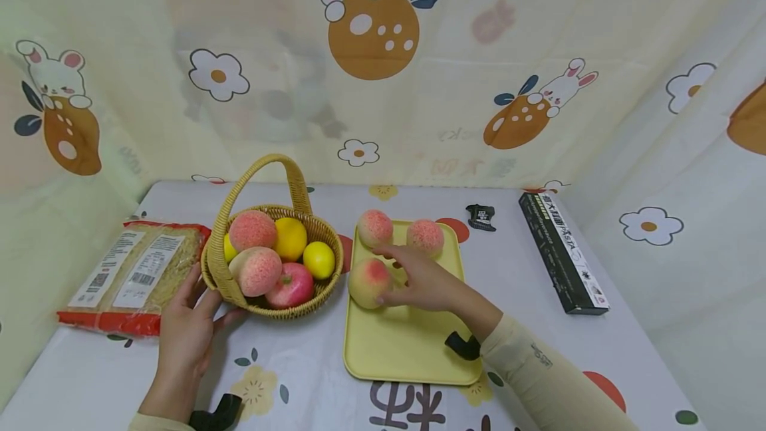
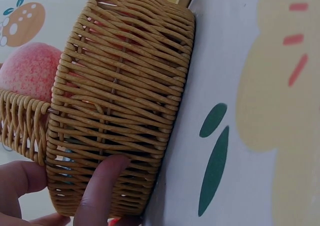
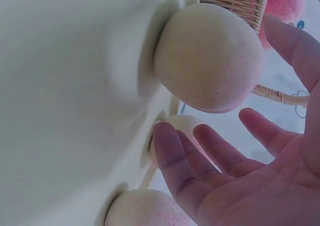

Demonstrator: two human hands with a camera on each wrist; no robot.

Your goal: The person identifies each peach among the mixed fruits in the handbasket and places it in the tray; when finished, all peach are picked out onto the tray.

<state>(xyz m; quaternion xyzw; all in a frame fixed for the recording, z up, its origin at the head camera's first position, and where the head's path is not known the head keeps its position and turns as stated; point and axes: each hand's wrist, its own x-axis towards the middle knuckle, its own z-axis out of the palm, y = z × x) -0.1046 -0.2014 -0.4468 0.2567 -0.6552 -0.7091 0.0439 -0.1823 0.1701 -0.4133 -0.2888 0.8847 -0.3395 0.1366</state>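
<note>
In the head view my left hand [image 1: 188,331] touches the left side of a wicker basket [image 1: 288,314]. Its thumb [image 2: 102,186] lies against the woven wall in the left wrist view, other fingers near the handle's base. Inside the basket are peaches [image 1: 258,271], a red apple [image 1: 291,285], an orange-yellow fruit [image 1: 290,239] and a lemon [image 1: 319,260]. Over a yellow tray [image 1: 413,354], my right hand [image 1: 427,278] spreads around the nearest peach [image 1: 368,281]. The right wrist view shows gaps between those fingers and this peach [image 3: 207,59]. Two more peaches [image 1: 375,227] [image 1: 425,237] sit at the tray's far end.
A clear bag with red edges [image 1: 137,271] lies left of the basket. To the right are a small black packet [image 1: 481,217] and a long black box [image 1: 562,255]. The basket's tall handle [image 1: 239,181] arches above the fruit, and a patterned curtain [image 1: 269,125] hangs behind.
</note>
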